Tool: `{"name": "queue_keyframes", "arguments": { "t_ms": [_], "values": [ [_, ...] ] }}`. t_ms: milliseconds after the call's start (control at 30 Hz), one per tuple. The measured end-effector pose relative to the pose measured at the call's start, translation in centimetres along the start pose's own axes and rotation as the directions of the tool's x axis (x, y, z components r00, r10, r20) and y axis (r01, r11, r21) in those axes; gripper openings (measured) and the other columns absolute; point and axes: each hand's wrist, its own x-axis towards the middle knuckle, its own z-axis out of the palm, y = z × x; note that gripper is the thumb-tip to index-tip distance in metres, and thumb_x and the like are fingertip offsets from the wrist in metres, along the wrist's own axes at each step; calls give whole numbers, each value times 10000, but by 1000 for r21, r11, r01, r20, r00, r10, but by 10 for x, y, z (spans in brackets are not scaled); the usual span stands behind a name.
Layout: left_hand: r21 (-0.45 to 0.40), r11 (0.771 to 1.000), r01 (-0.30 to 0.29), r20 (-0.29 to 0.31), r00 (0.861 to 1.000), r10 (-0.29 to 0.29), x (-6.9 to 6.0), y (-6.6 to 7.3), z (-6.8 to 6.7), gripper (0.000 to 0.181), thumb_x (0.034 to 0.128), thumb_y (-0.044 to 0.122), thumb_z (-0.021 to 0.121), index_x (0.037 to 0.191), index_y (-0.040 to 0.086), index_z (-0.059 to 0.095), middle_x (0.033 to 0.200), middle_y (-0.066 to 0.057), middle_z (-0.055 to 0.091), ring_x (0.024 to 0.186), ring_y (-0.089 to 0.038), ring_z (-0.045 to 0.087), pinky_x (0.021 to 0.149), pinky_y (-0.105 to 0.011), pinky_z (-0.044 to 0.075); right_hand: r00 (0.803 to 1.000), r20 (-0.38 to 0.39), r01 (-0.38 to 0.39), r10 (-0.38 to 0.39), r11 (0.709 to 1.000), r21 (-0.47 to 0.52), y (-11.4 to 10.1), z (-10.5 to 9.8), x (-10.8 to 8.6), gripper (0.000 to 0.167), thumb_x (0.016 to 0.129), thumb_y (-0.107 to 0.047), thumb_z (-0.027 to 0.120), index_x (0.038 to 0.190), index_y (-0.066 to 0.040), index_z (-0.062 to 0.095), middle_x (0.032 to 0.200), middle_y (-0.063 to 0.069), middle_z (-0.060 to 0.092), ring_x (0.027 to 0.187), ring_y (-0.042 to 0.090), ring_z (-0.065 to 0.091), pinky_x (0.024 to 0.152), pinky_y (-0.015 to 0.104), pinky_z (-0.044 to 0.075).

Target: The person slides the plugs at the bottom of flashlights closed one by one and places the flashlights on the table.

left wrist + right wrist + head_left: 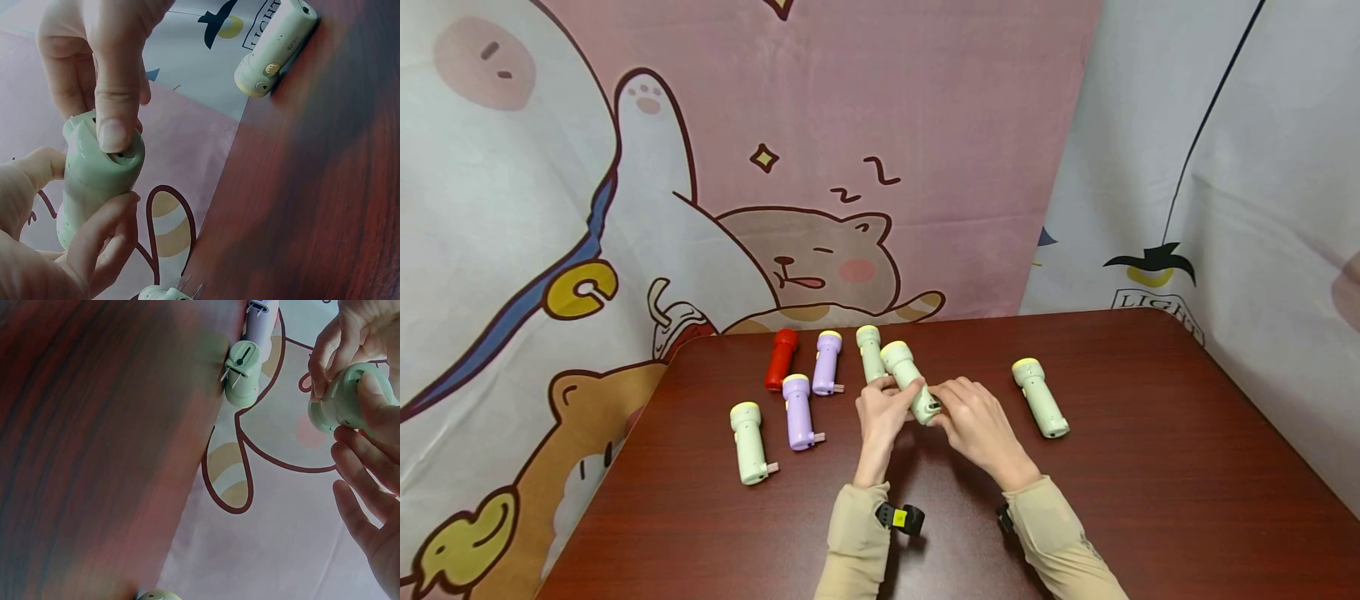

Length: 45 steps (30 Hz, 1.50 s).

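Pinches the tail end of the pale-green flashlight point(903, 367), at five o'clock, with the right hand point(979, 423); grasps its barrel, raised over the brown table point(1157, 467), in curled fingers of the left hand point(880, 417). Points its yellow-rimmed head toward eleven o'clock, near a second green flashlight point(870, 352).

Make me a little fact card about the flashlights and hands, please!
Table: dark brown
Left hand: grips a green flashlight
Right hand: thumb on that flashlight's tail end
Other green flashlights: left one, back one, right one
Purple flashlights: front one, rear one, both with prongs out
Red flashlight: left of the rear purple one
Backdrop: cartoon animals
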Motion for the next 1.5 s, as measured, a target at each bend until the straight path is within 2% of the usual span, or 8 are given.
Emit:
{"name": "queue_keyframes", "arguments": {
  "t_ms": [367, 600, 767, 867, 1000, 1100, 1300, 1500],
  "values": [
    [7, 1000, 0, -13, 1000, 0, -1, 0, -1, 418, 715, 315, 786, 984, 9, 693, 819, -136, 746, 609, -115, 678, 584, -354, 567, 1000, -8, 4, -4, 1000, -8, 0, 1, -1, 422, 637, -180, 853, 991, -33, 678, 905, 26, 689, 826, 185, 602, 699, 331, 472],
    [-32, 999, -11, -3, 1000, 11, -2, -1, 0, 402, 724, 288, 782, 981, -5, 687, 818, -151, 743, 633, -127, 687, 606, -394, 572, 1000, -8, -1, 1, 1000, -19, -1, 1, -1, 431, 627, -184, 859, 988, -34, 676, 900, 22, 684, 832, 189, 605, 695, 329, 470],
    [-7, 1000, -12, -16, 1000, 12, -1, -1, 0, 415, 713, 303, 786, 983, 2, 691, 810, -141, 744, 616, -113, 680, 580, -347, 567, 1000, -9, 2, -2, 1000, -18, -1, 2, -2, 426, 629, -174, 856, 988, -33, 674, 899, 23, 680, 827, 189, 600, 692, 329, 468],
    [12, 1000, -9, -27, 1000, 10, -1, 0, 0, 418, 709, 312, 788, 979, 7, 694, 809, -136, 745, 604, -108, 677, 569, -329, 560, 1000, 6, -1, 1, 1000, -5, 0, 2, -1, 431, 634, -165, 854, 998, -28, 667, 908, 29, 675, 831, 186, 593, 692, 328, 469],
    [13, 1000, -3, -22, 1000, 4, -1, 1, -1, 414, 711, 318, 788, 974, 11, 698, 810, -141, 745, 598, -118, 679, 590, -368, 567, 999, 41, -13, 12, 1000, 28, 3, 0, 0, 456, 639, -167, 859, 1020, -24, 654, 929, 40, 674, 851, 185, 595, 709, 332, 481],
    [-6, 1000, 4, 4, 1000, -4, 0, 2, 0, 425, 714, 316, 794, 990, 9, 693, 822, -156, 742, 592, -138, 684, 620, -416, 571, 997, 72, -31, 27, 998, 49, 6, -2, 1, 476, 646, -198, 856, 1040, -36, 642, 946, 37, 676, 870, 185, 603, 740, 337, 492],
    [-62, 998, 20, 72, 997, -16, 1, 3, 2, 459, 726, 287, 804, 1043, -10, 656, 870, -180, 731, 613, -141, 683, 604, -380, 575, 988, 139, -76, 65, 994, 77, 13, -6, -1, 510, 669, -258, 842, 1091, -66, 628, 1000, 37, 682, 894, 195, 614, 758, 349, 500],
    [-53, 999, 1, 110, 994, 5, 2, 1, 9, 465, 731, 283, 797, 1052, -17, 645, 875, -181, 733, 624, -160, 694, 601, -368, 575, 969, 214, -143, 121, 985, 92, 20, -12, -4, 550, 682, -288, 836, 1146, -86, 621, 1069, 46, 684, 939, 209, 628, 777, 367, 507]
  ]
}}
